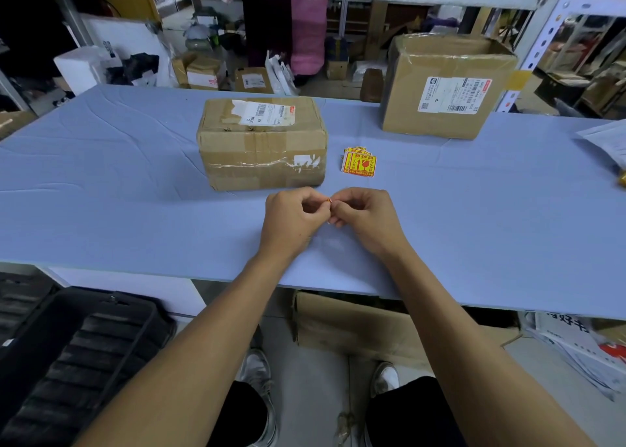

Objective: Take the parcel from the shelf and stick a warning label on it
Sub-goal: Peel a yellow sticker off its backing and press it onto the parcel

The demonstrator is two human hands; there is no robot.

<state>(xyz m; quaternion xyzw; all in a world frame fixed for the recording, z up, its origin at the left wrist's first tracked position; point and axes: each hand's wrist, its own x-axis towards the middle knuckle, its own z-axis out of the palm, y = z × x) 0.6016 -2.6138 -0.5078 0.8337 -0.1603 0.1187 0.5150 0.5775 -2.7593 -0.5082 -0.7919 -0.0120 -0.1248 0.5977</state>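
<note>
Both hands meet over the near part of the blue worktop [101,192], just in front of the parcel. The left hand [293,214] and the right hand [364,214] are curled, their fingertips pinched together on a small orange-and-white scrap, a warning label [329,201] seen edge-on; too little of it shows to read any print. The fingers of each hand are folded in toward the palm, the knuckles facing up.

The parcel [262,145], a brown cardboard box wrapped in clear tape with a white shipping label on its top, sits near the middle of the worktop, close behind the hands. Just beside its right end lies a small stack of warning labels [359,162], yellow with red print, flat on the worktop and apart from the box. A larger cardboard box [447,87] with its own shipping label stands toward the far right edge of the worktop, well apart from the parcel. At the right edge, the corner of a pale mailer bag [606,143] reaches into view.
</note>
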